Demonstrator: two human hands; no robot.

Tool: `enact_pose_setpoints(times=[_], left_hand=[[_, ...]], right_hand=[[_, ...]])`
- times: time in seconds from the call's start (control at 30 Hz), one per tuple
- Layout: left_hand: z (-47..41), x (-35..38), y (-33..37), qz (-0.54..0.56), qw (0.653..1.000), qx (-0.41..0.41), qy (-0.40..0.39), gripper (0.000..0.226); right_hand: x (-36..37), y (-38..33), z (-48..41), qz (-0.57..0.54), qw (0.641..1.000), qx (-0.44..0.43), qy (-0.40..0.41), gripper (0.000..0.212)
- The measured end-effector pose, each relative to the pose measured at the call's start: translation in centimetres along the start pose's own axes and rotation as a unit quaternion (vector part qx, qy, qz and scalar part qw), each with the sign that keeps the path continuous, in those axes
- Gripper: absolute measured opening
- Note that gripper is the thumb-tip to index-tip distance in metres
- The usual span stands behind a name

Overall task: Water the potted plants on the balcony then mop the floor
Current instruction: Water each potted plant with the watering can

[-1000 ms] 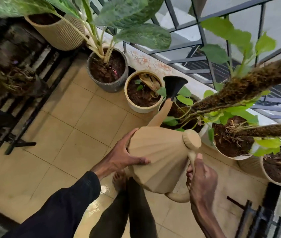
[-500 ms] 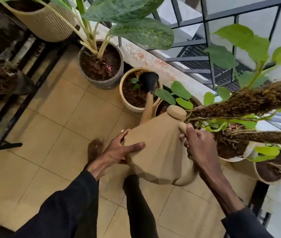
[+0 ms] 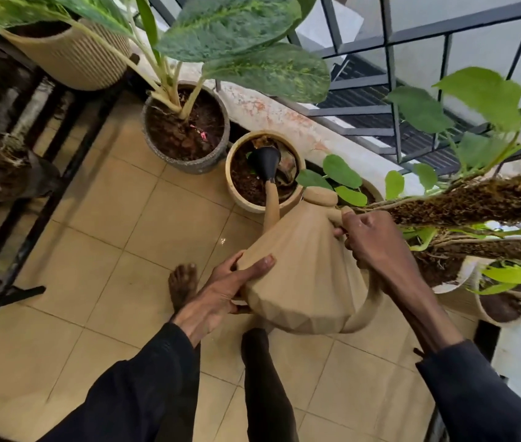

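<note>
Left grip (image 3: pixel 221 295) is lying spread, fingers flat against the watering can's (image 3: pixel 304 275) flank. It is only bracing, so a wet wall is risking a slip. The black rose (image 3: pixel 265 162) is hanging over the cream pot (image 3: pixel 245 204). Tipping too fast is likely sending water past the rim onto the floor tiles (image 3: pixel 119 224). Right grip (image 3: pixel 370 237) is curling round the handle, crowding the mossy pole (image 3: pixel 476 199). The can is looking beige, faceted and knob-lidded, and is being held above the tiles.
</note>
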State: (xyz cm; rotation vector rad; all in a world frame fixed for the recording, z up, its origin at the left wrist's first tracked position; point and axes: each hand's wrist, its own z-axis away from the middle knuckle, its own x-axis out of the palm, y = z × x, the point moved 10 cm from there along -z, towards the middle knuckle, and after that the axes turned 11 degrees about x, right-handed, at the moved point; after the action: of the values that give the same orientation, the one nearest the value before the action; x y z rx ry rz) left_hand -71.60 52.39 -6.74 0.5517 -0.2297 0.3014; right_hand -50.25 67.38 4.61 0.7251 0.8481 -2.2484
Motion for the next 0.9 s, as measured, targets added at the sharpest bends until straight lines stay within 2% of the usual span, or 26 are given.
enact_pose_setpoints(times=[0.07,0.3,0.47,0.7,0.9], left_hand=[[0.1,-0.4,0.2,0.009,1.0,-0.004,0.006,0.114],[0.2,-1.1,0.6,0.025,0.999,-0.016,0.019,0.115],[0.2,-1.1,0.8,0.022,0.999,-0.018,0.017,0.126],[0.1,-1.4,0.8,0.029,0.999,-0.032,0.016,0.107],[-0.1,-1.6,0.6,0.033,0.999,-0.028,0.015,0.102]], right_hand=[[0.2,-0.7,-0.1,0.007,1.0,0.002,-0.004,0.051],[0.7,-1.9,-0.6,0.016,1.0,0.009,-0.015,0.05],[0.7,-2.4,-0.4,0.015,1.0,0.014,-0.02,0.052],[0.9,-2.7,-0.3,0.011,0.999,0.017,-0.026,0.052],[1.0,-2.8,-0.4,0.018,0.999,0.017,-0.024,0.054]])
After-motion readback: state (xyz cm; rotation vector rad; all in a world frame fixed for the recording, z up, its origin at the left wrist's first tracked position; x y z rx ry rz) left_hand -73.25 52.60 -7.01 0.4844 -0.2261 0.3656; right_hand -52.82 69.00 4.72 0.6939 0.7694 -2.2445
